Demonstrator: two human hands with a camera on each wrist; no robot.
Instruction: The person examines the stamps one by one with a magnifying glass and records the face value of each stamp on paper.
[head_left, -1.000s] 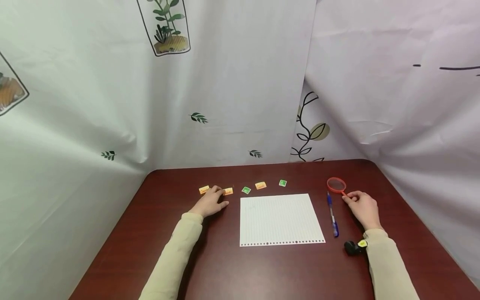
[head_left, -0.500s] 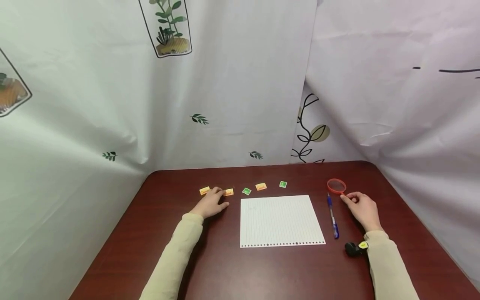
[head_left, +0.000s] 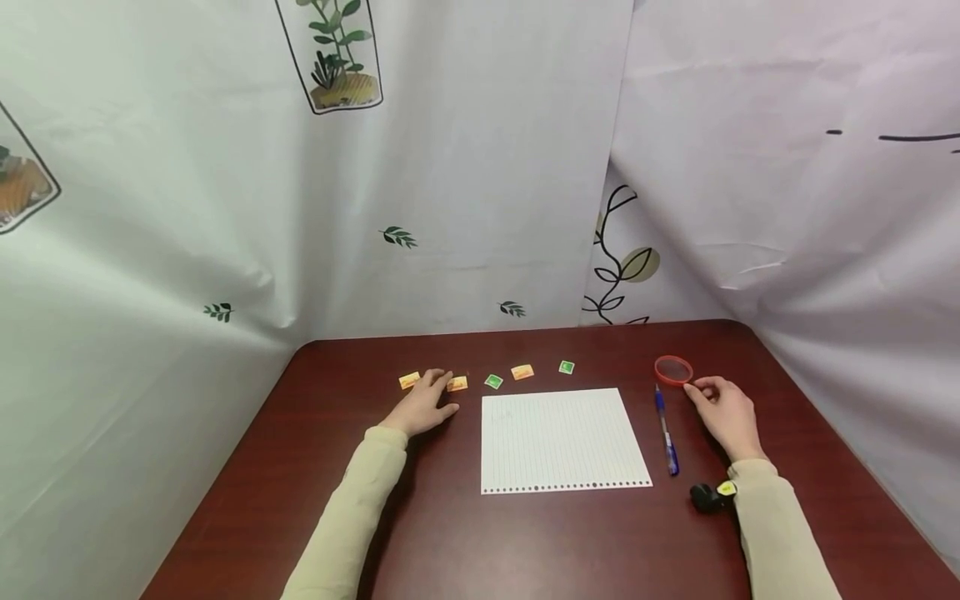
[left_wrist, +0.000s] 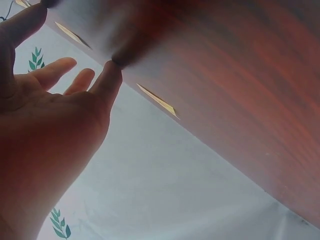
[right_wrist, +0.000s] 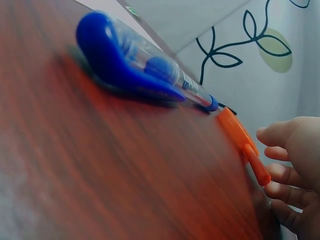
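My left hand (head_left: 422,406) rests on the table among small stamp-like pieces, between an orange one (head_left: 409,380) and another orange one (head_left: 457,383). Its fingers are spread, and a fingertip meets the wood in the left wrist view. My right hand (head_left: 727,417) lies at the red magnifying glass (head_left: 673,370), over its handle in the head view. In the right wrist view the magnifying glass handle (right_wrist: 258,167) shows in front of loosely bent fingers (right_wrist: 287,192), the thumb apart from it. A blue pen (head_left: 666,433) lies left of this hand.
A lined sheet of paper (head_left: 564,442) lies mid-table between the hands. Beyond it are a green piece (head_left: 493,382), an orange piece (head_left: 522,372) and another green piece (head_left: 567,367). A black device (head_left: 705,498) sits at the right cuff. White printed cloth (head_left: 465,167) hangs behind the table (head_left: 480,542).
The right fingertips have shifted slightly left toward the lens, and the magnifying glass handle, visible earlier in the head view, is now covered. The left hand has barely moved.
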